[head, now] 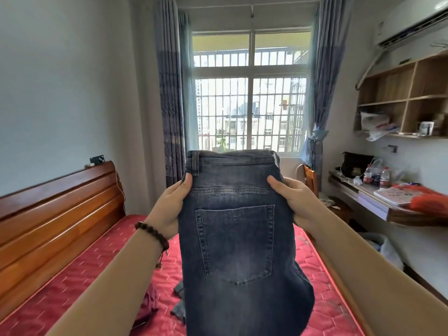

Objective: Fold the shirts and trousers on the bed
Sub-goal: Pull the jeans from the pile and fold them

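I hold a pair of dark blue jeans (236,238) up in the air over the bed, waistband on top, a back pocket facing me. My left hand (169,209), with a bead bracelet on the wrist, grips the left side just below the waistband. On the right side my right hand (294,202) grips at the same height. The legs hang down out of view. A maroon garment (148,309) lies crumpled on the red mattress (84,275) below, and a grey piece of cloth (179,301) shows beside the jeans.
A wooden headboard (55,214) runs along the left of the bed. To the right stand a desk (378,202) with bottles and papers, a wooden chair (310,178) and wall shelves (407,98). A barred window (249,105) with curtains is straight ahead.
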Available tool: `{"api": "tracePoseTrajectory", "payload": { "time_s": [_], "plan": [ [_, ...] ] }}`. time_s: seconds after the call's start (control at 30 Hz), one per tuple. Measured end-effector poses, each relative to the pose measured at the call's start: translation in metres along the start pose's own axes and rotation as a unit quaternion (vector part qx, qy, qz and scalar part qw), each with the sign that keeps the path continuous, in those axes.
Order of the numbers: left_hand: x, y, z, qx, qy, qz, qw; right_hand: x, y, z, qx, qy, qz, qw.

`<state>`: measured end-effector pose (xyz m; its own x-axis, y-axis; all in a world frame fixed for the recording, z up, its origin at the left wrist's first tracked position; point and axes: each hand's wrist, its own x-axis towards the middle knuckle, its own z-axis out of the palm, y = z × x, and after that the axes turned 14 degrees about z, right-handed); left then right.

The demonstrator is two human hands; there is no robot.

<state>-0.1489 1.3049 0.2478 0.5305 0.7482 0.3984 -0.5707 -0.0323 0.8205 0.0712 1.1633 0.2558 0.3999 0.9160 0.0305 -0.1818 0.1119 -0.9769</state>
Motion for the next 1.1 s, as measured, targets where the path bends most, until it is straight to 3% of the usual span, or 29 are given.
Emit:
{"api": "tracePoseTrajectory", "payload": {
  "time_s": [0.1, 0.2, 0.33, 0.43, 0.67, 0.77, 0.9, 1.0, 1.1],
  "plan": [
    [0.010, 0.002, 0.005, -0.014, -0.011, -0.002, 1.000, 0.002, 0.024, -0.026, 0.002, -0.093, 0.066, 0.993],
    [0.025, 0.006, 0.012, -0.019, -0.014, -0.002, 1.000, 0.000, 0.061, -0.046, -0.106, -0.147, 0.157, 0.971],
    [0.036, 0.011, 0.014, -0.020, -0.020, 0.007, 1.000, 0.001, 0.091, -0.048, -0.217, -0.078, 0.134, 0.964],
    [0.040, 0.018, 0.007, -0.033, -0.026, 0.034, 0.999, 0.005, 0.095, -0.052, -0.194, -0.012, 0.078, 0.978],
    [0.038, 0.028, -0.007, -0.032, -0.035, 0.043, 0.998, 0.010, 0.112, -0.069, -0.328, -0.080, 0.187, 0.923],
    [0.036, 0.023, -0.006, -0.028, -0.041, 0.024, 0.998, 0.019, 0.092, -0.057, -0.243, -0.157, 0.182, 0.940],
    [0.031, 0.011, 0.002, -0.026, -0.081, -0.002, 0.996, 0.037, 0.051, -0.010, -0.050, -0.174, 0.106, 0.978],
    [0.028, 0.014, -0.003, -0.008, -0.077, 0.006, 0.997, 0.042, 0.025, 0.013, 0.055, -0.119, 0.078, 0.988],
    [0.031, 0.024, -0.019, 0.039, -0.054, 0.037, 0.997, 0.037, 0.005, 0.026, 0.058, -0.040, -0.006, 0.997]
  ]
}}
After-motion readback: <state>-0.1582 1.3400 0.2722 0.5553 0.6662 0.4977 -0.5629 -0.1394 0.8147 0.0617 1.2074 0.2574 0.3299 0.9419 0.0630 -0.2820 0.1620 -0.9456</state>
